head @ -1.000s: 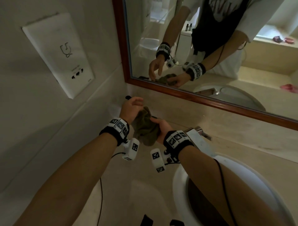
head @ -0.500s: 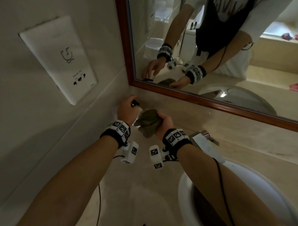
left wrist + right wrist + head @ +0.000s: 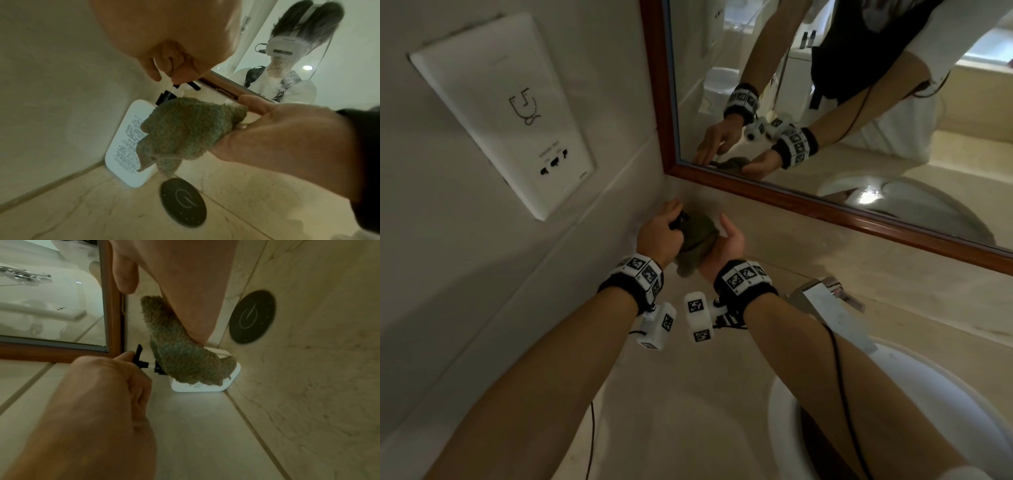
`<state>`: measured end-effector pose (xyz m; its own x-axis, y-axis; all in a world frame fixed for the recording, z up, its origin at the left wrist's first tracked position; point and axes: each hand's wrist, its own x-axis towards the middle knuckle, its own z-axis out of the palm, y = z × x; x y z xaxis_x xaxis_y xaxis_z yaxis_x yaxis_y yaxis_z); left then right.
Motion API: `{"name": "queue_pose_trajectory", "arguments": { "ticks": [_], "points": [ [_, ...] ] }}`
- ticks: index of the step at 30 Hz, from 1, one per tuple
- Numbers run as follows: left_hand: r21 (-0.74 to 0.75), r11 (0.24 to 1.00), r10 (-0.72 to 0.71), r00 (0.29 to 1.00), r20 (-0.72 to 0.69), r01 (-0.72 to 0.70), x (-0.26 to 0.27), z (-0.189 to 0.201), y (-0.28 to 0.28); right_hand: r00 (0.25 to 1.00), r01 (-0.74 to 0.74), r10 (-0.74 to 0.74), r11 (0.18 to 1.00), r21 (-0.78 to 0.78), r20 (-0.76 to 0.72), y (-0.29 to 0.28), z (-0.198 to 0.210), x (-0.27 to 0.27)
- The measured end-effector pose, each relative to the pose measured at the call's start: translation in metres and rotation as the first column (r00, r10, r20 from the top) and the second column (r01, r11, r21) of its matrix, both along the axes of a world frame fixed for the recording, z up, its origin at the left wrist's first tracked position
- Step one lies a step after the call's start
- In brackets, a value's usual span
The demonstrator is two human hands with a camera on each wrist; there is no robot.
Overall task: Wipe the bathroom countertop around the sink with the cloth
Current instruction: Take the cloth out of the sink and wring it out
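With my left hand (image 3: 659,233) pinching the pump head (image 3: 179,85) and my right hand (image 3: 726,245) cupping the cloth (image 3: 185,129), apparently beneath the nozzle, I press gently for 1 small dose.

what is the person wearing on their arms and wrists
Both forearms are bare. Each wrist carries a black band ringed with white blocks printed with black square markers. A white camera box with the same markers hangs under each wrist. A thin black cable runs along the right forearm.
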<state>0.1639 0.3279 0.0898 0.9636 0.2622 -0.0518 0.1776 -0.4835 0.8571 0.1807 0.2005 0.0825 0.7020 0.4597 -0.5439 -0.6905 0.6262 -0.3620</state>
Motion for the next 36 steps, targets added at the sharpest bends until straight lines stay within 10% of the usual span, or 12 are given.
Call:
{"name": "queue_pose_trajectory", "arguments": {
  "ticks": [36],
  "points": [
    [0.2,0.978,-0.061,0.998,0.02,0.055,0.002,-0.007,0.009,1.0,-0.005,0.002,0.994,0.107,0.024,0.005,0.011,-0.002]
  ]
}}
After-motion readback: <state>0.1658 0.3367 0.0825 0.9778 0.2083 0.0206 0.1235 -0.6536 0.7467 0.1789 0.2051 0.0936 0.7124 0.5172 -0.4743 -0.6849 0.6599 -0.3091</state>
